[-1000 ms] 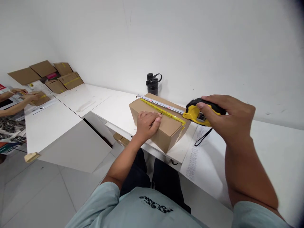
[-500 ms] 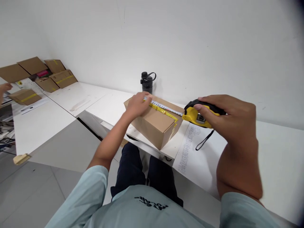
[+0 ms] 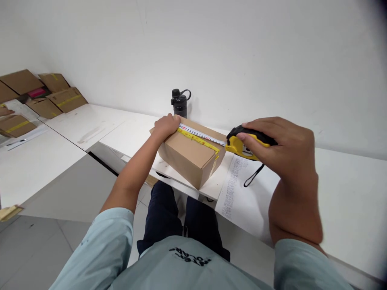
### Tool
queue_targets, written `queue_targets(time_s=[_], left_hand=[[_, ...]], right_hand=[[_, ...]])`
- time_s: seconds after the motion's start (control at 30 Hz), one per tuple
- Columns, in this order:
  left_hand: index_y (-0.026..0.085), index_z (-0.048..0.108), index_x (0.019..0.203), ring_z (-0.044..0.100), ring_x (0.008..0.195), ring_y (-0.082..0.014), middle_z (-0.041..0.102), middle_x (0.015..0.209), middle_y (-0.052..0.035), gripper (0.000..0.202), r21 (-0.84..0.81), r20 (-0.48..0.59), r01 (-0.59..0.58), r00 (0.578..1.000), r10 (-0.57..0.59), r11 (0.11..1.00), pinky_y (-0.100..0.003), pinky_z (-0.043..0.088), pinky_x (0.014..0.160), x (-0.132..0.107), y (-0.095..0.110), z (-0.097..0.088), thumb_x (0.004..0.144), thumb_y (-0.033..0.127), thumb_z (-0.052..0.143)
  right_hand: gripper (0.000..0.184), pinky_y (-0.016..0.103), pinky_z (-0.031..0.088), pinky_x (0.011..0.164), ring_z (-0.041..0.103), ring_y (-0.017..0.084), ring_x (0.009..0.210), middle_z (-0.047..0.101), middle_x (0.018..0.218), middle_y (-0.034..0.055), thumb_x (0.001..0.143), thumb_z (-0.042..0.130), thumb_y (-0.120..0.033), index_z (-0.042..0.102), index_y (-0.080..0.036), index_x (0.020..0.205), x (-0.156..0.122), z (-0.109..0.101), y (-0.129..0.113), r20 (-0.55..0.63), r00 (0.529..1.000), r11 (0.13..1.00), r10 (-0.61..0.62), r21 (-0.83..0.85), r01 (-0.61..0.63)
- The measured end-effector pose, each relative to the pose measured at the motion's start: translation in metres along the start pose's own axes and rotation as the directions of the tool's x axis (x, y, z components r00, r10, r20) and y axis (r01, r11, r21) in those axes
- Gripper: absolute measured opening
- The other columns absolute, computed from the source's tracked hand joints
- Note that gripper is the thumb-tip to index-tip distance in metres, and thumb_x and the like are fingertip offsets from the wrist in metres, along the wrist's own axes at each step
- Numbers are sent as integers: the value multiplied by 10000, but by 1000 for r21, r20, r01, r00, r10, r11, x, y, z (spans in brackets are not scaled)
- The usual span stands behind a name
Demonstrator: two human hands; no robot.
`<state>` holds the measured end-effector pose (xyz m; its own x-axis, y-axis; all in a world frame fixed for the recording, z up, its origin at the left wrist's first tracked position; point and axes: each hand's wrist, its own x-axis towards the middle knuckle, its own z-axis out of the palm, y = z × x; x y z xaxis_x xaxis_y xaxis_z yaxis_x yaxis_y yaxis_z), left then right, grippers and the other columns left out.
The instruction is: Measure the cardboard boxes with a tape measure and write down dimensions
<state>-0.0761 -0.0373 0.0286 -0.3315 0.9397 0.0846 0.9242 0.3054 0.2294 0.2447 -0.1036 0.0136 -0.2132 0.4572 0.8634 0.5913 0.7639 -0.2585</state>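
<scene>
A closed cardboard box (image 3: 184,151) with yellow printed tape (image 3: 198,139) along its top sits on the white table. The white blade (image 3: 196,133) of a tape measure lies stretched along the top. At the box's far left end my left hand (image 3: 166,125) is closed over the edge, around the blade's end, which its fingers hide. My right hand (image 3: 281,147) grips the yellow and black tape measure (image 3: 242,146) just past the box's right end. A black wrist strap (image 3: 253,176) dangles from the case.
Behind the box stands a black bottle (image 3: 180,104) near the wall. A sheet with handwriting (image 3: 231,187) lies right of the box. Several cardboard boxes (image 3: 68,99) are on the far left table, where another person's hand (image 3: 5,110) shows at the edge.
My left hand has slid off the box's top to its far left edge, so more of the blade shows. The view has turned slightly right.
</scene>
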Motion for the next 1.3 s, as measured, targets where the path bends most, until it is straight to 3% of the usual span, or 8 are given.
queue_targets(time_s=[0.2,0.57,1.07,1.3], left_hand=[[160,651,1322,673,1162,-404,730,1313,-227,580,-6,1,11,1000,-11,1000,-516,490,970,5,3,4,1058,502,263],[156,660,1331,681,1145,-407,737,1267,-223,583,-8,-12,11,1000,-11,1000,-508,492,961,7,1,6,1063,504,276],[119,627,1374,671,1189,-403,719,1313,-240,616,34,14,14,1000,-15,999,-498,501,970,5,2,3,1070,488,239],[121,633,1361,669,1184,-397,717,1316,-240,610,25,9,12,1000,-12,1000,-484,497,957,4,2,3,1066,491,248]], right_hand=[[84,483,664,739,790,298,996,805,1126,46,945,718,-365,778,-353,1003,1,4,3,-25,1000,1000,14,17,-13],[86,539,669,821,786,325,1028,809,1063,37,947,706,-366,785,-362,980,2,9,2,-35,999,997,40,71,-37],[73,462,648,771,791,283,919,816,1022,35,905,765,-312,790,-302,972,2,21,12,-133,989,991,-66,110,81],[64,485,637,826,781,282,944,811,1036,26,917,748,-334,780,-328,973,1,21,12,-94,995,993,-40,105,49]])
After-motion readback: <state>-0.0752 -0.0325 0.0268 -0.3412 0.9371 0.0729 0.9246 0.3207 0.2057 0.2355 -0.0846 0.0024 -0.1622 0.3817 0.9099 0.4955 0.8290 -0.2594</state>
